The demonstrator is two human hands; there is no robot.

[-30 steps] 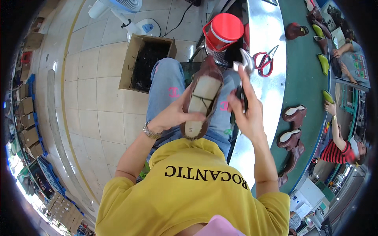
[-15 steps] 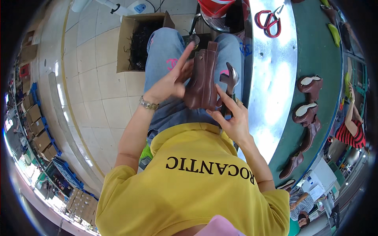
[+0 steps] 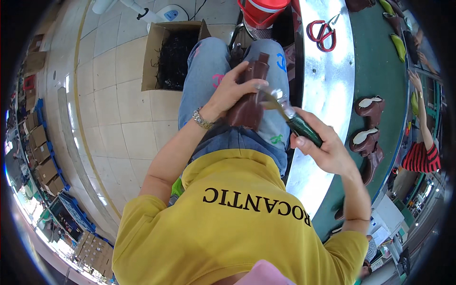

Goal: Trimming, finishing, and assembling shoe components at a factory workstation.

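A dark brown leather boot (image 3: 244,114) lies over my lap with its shaft pointing away from me. My left hand (image 3: 232,90) is closed around the boot's shaft, thumb across its right side. In my right hand (image 3: 327,147) is a hand tool with a dark green handle (image 3: 305,130), the fingers wrapped round its end. The tool's shiny metal head (image 3: 278,102) is at the boot's right side by my left thumb, smeared by motion; I cannot tell whether it touches the leather.
A metal-topped bench (image 3: 327,80) runs along my right, with red-handled scissors (image 3: 323,35) on it. Brown boots (image 3: 369,105) stand on the green belt (image 3: 339,190) beyond. An open cardboard box (image 3: 149,71) of black scraps sits ahead left, a red bucket (image 3: 263,12) ahead. Another person's arm (image 3: 422,111) shows far right.
My left hand has moved from beside the boot to gripping its shaft. My right hand has swung right and lifted the tool, whose head now points at the boot.
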